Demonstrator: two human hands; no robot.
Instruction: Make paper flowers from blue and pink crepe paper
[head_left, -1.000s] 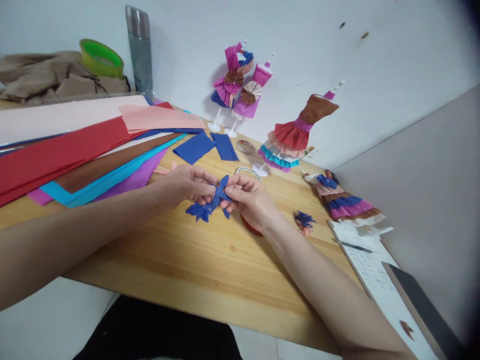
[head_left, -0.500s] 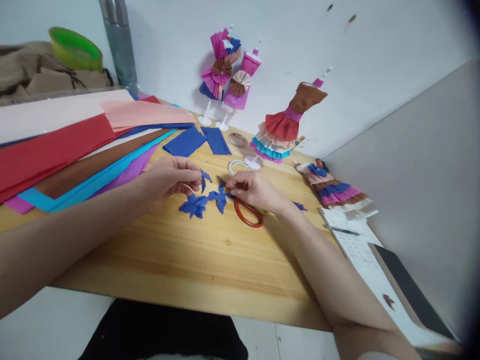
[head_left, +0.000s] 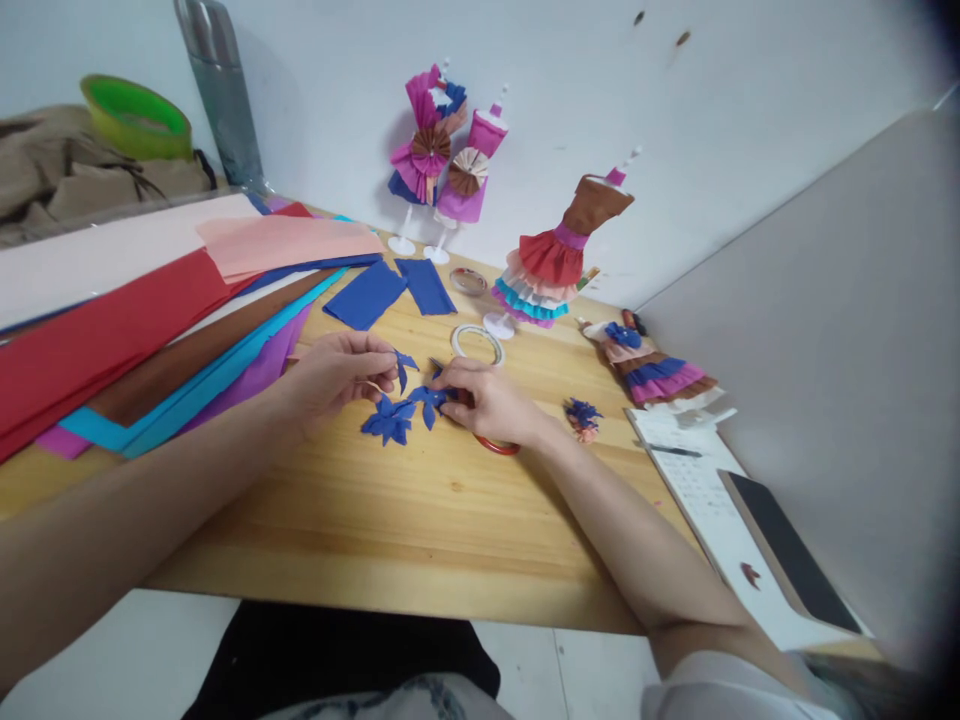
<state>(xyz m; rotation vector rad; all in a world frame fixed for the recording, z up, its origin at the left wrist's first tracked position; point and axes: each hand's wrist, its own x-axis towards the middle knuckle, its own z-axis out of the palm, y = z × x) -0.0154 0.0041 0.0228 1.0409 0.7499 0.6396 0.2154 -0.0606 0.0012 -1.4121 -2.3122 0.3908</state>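
My left hand (head_left: 349, 368) pinches a small cut piece of blue crepe paper (head_left: 403, 370) between thumb and fingertips, just above the table. My right hand (head_left: 484, 400) is closed, its fingertips on the right edge of a blue paper flower (head_left: 427, 402) lying flat. Beside that flower, to its left, rests another blue paper flower (head_left: 388, 420) with pointed petals. Scissors with a red handle (head_left: 498, 446) lie beneath my right hand, which hides most of them; their dark tip pokes out above the fingers.
Folded crepe paper sheets (head_left: 150, 330) spread across the left side. Two blue paper rectangles (head_left: 365, 295), tape rolls (head_left: 478, 345) and dressed mini mannequins (head_left: 555, 245) stand or lie behind. On the right are a blue-and-peach tassel (head_left: 583, 418), a notebook (head_left: 675, 470) and a dark tablet-like object (head_left: 791, 550).
My right hand has moved left and down onto the flower, covering more of the scissors. The left hand still holds its blue piece. The view has shifted slightly.
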